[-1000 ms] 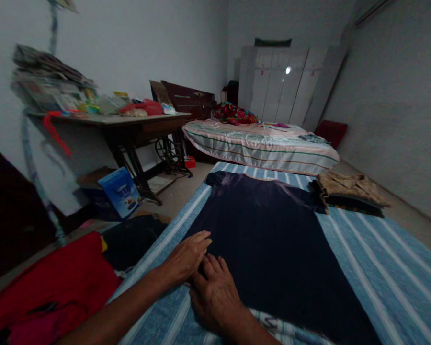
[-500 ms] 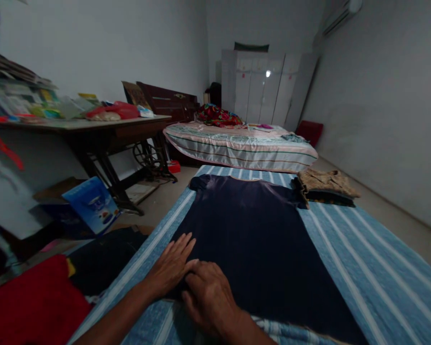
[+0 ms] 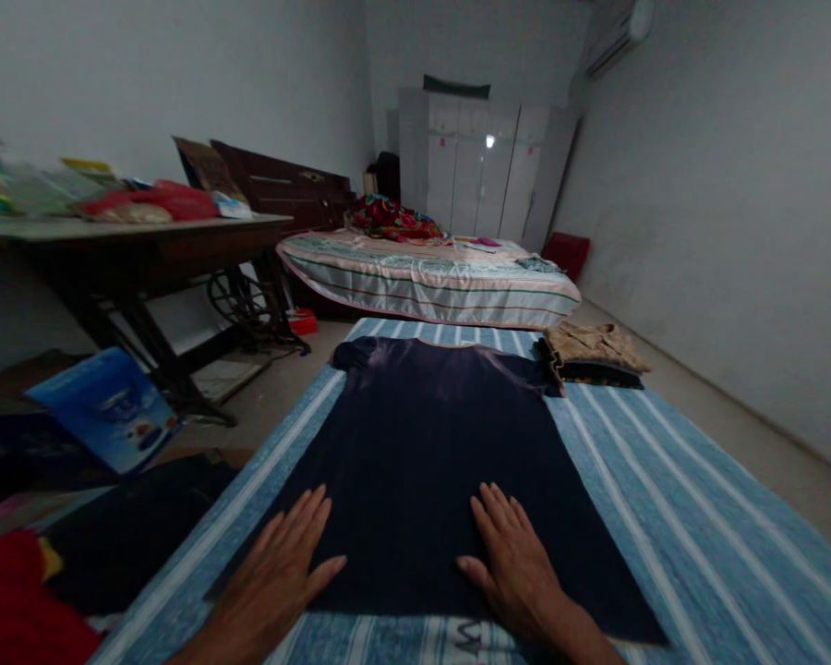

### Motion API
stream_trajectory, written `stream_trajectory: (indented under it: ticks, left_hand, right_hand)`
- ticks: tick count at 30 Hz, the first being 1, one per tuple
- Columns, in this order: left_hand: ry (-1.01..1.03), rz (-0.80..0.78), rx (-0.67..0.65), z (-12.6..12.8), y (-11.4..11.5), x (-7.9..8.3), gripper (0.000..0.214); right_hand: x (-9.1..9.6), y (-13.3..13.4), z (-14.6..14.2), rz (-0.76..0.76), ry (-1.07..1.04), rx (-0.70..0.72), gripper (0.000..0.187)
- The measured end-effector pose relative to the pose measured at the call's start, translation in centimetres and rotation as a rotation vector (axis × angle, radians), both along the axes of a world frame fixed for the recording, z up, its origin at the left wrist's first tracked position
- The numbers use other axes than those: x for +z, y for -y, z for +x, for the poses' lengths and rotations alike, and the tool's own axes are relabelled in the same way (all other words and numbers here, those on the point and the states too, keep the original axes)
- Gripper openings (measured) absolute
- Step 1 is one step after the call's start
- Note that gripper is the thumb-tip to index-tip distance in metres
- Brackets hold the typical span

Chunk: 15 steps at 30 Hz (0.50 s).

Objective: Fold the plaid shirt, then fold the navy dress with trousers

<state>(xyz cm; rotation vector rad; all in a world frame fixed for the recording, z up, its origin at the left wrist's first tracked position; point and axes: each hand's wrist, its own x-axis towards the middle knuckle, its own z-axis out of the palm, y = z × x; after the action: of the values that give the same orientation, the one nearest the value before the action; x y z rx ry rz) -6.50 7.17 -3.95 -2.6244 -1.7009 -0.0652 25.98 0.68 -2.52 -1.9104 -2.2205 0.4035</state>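
We have moved our right hand (image 3: 518, 562) away from our left hand (image 3: 273, 565); both now lie open, palms down, gripping nothing, on the dark shirt (image 3: 429, 453). We see it spread on the blue striped sheet (image 3: 713, 508), beside folded clothes (image 3: 592, 347).

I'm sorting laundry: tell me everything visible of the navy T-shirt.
The navy T-shirt looks like soft fabric, with short sleeves, pale neckline edging and lighter shoulders. It lies spread flat on the striped blue sheet, hem nearest. The left hand and right hand lie palm down on its lower part; one sleeve is beside folded clothes.
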Motion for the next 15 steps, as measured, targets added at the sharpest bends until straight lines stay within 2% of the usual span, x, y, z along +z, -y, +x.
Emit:
stream_trajectory:
  ticks: [11, 15]
  left_hand:
    - [-0.064, -0.071, 0.255, 0.3, 1.7, 1.8, 0.085]
    - [-0.113, -0.079, 0.371, 0.6, 2.1, 1.9, 0.09]
  right_hand:
    - [-0.1, 0.0, 0.1, -0.047, -0.01, -0.001, 0.072]
    - [-0.4, -0.1, 0.1, -0.053, 0.003, 0.001, 0.072]
